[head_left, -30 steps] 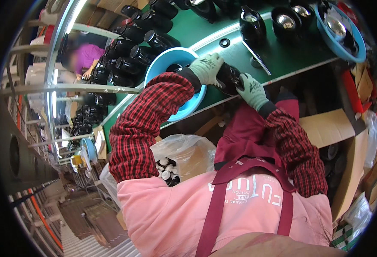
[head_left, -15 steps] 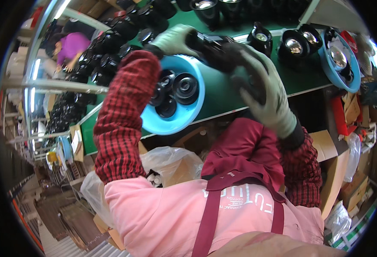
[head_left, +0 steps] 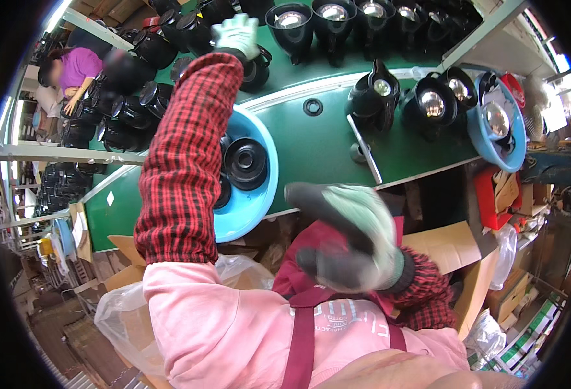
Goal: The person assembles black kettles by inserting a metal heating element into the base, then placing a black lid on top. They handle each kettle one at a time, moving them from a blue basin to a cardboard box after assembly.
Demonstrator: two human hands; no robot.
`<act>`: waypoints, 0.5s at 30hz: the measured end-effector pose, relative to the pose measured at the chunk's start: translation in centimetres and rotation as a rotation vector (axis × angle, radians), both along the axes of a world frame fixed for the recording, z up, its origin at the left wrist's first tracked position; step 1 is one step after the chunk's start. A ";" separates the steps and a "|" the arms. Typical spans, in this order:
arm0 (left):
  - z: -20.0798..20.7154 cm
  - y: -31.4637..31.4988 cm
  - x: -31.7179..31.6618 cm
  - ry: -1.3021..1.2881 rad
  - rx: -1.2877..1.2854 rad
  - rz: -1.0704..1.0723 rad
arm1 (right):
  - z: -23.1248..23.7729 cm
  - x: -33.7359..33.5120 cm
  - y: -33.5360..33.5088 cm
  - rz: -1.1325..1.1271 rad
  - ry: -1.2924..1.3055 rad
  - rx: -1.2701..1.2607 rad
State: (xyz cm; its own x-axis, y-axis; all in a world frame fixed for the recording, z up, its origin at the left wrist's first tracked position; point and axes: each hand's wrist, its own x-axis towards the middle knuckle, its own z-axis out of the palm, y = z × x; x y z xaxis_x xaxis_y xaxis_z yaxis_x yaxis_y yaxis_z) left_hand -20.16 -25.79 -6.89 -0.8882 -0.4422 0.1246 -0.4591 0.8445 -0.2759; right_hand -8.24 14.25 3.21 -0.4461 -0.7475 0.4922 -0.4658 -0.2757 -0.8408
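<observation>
My left hand (head_left: 237, 35), in a pale glove, reaches to the far side of the green bench (head_left: 298, 149). Its fingers look spread, though the tips are hard to make out among dark vessels. A black vessel with a handle (head_left: 255, 76) stands by that wrist. Motion blurs my right hand (head_left: 363, 227), gloved with a dark palm, over my lap. Its thumb and fingers are apart with nothing visible between them. Before it on the bench are a pale bar-shaped tool (head_left: 365, 149) and a small black ring (head_left: 313, 107). A black jug (head_left: 373, 97) stands behind the tool.
A blue basin (head_left: 269, 162) with black round parts (head_left: 245, 163) is under my left arm. Several black jugs with shiny insides (head_left: 333, 14) line the back. Another blue basin (head_left: 519, 146) stands at right. A co-worker in purple (head_left: 81, 68) is at far left.
Both hands were together around a dark object over the bench. They have parted: the left has gone to the far side, the right back toward my lap. The tool and ring now show.
</observation>
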 end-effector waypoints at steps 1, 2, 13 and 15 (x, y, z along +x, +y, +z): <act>-1.7 -0.1 -0.5 0.150 0.063 -0.234 | -1.7 0.3 0.2 0.012 -0.013 0.036; -3.5 0.7 -1.6 0.203 0.048 -0.247 | -3.4 0.4 0.6 0.012 -0.010 0.073; -2.5 12.9 4.9 0.346 0.112 -0.532 | -8.0 -2.3 8.8 -0.251 0.289 0.419; 1.1 17.2 12.0 0.342 0.085 -0.701 | -6.9 -2.3 8.5 -0.396 0.501 0.323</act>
State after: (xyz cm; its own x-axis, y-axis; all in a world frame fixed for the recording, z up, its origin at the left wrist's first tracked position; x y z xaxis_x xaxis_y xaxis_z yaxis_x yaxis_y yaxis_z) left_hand -8.16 -8.57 -5.80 -0.8822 0.1871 0.4320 0.1411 0.9805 -0.1364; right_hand -10.52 22.74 -3.67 -0.4922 -0.7189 0.4909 -0.8312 0.2207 -0.5102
